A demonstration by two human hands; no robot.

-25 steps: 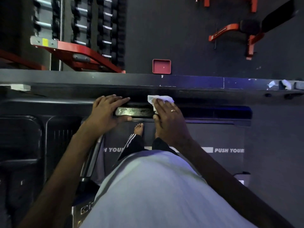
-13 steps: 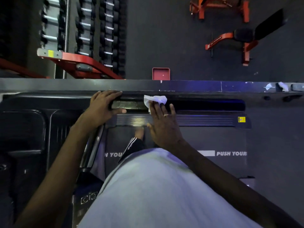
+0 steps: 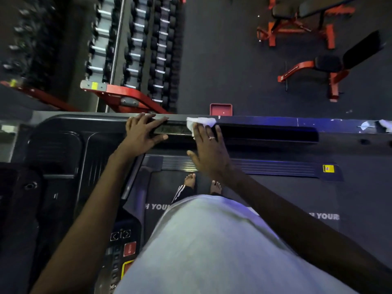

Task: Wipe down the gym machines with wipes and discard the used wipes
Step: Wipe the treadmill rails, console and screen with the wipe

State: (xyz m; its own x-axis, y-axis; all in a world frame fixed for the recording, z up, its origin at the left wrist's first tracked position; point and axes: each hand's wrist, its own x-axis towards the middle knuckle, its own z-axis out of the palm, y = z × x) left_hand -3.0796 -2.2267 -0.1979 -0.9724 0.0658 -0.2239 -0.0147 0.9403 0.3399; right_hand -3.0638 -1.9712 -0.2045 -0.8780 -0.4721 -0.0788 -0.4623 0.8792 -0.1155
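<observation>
Buttons (image 3: 127, 249) are seen nearest, at the lower left of the black machine (image 3: 59, 145). Further up, the left hand (image 3: 142, 134) is laid on the machine's top bar (image 3: 265, 132), fingers straight and spread. Just beside it, not touching it, the white wipe (image 3: 201, 122) is pressed against the same bar by the flat fingers of the right hand (image 3: 209, 149). Beyond, a red tray (image 3: 220, 109) and a dumbbell rack (image 3: 137, 49) are seen.

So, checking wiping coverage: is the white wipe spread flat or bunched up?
Bunched: the white paper wipe shows crumpled folds beneath the right hand's fingers.
</observation>
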